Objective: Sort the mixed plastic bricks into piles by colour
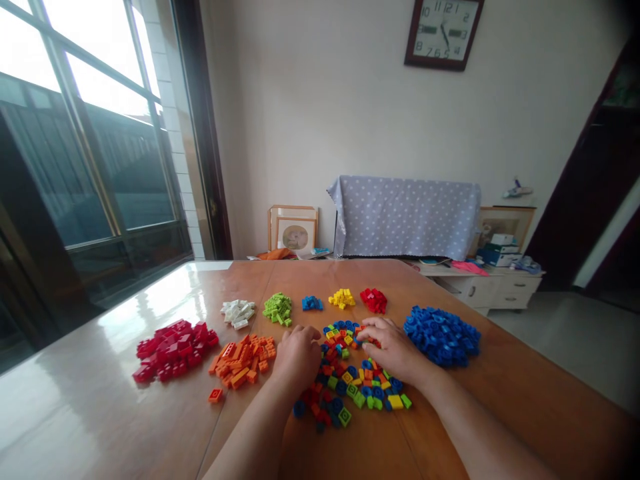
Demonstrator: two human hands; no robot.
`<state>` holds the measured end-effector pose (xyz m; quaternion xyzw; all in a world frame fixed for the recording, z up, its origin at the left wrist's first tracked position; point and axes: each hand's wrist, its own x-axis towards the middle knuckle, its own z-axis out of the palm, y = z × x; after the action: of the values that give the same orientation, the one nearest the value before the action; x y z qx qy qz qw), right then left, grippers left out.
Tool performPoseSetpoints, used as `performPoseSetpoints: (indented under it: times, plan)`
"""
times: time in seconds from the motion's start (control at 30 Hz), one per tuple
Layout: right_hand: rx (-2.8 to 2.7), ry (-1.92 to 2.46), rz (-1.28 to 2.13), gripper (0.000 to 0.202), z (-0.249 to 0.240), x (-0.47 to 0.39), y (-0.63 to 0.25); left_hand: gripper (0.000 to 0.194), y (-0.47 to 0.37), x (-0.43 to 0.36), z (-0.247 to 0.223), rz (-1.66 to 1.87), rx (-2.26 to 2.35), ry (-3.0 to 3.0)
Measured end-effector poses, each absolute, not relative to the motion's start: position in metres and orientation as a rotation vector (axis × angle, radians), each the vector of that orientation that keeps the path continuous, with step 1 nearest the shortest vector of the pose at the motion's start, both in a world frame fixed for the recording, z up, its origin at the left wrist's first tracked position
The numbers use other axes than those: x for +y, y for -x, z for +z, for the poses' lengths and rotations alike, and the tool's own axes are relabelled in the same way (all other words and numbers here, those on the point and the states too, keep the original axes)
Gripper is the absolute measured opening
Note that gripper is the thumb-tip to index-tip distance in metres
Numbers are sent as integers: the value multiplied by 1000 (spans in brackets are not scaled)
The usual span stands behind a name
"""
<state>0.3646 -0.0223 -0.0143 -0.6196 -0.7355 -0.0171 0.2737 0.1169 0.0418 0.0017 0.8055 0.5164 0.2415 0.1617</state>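
My left hand (pixel 299 355) is at the left edge of a mixed heap of coloured bricks (pixel 352 380), its fingers bent; what its fingertips hold, if anything, is hidden. At the heap's upper right, my right hand (pixel 390 343) has its fingers apart over a few bricks. An orange pile (pixel 243 360) lies just left of my left hand, with a single orange brick (pixel 215 396) in front of it. Beside my right hand is a big blue pile (pixel 442 335). Small white (pixel 238 313), green (pixel 278 309), blue (pixel 312 303), yellow (pixel 342 298) and red (pixel 374 300) piles form a row behind.
A large crimson pile (pixel 175 350) sits on the left of the wooden table (pixel 125 427). Beyond the table are a cloth-covered object (pixel 407 217), framed pictures (pixel 294 230) and a low cabinet (pixel 493 290). A clock (pixel 444 33) hangs on the wall.
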Motion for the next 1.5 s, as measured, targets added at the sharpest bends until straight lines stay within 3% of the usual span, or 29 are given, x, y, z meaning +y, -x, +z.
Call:
performPoseSetpoints:
  times: [0.13, 0.3, 0.53, 0.77, 1.0, 1.27, 1.5]
  plan:
    - [-1926, 1639, -61, 20, -17, -18, -366, 31, -118, 36, 9, 607, 1507, -2339]
    - [-1988, 1687, -72, 32, -16, -21, -362, 31, -120, 32, 12, 542, 1512, -2438]
    - [-1935, 1649, -59, 15, -14, -20, -356, 32, -121, 32, 13, 543, 1491, -2442]
    - [-1583, 1661, -187, 23, -2, -19, -402, 30, -121, 38, 10, 610, 1466, -2427]
    - [-1064, 2058, -436, 25, 0, -39, -474, 30, -120, 41, 6, 613, 1452, -2431]
    - [-1095, 2125, -535, 24, -17, -37, -486, 30, -119, 42, 5, 633, 1461, -2408]
    - [-1003, 2090, -478, 34, -4, -39, -479, 29, -119, 42, 7, 607, 1478, -2413]
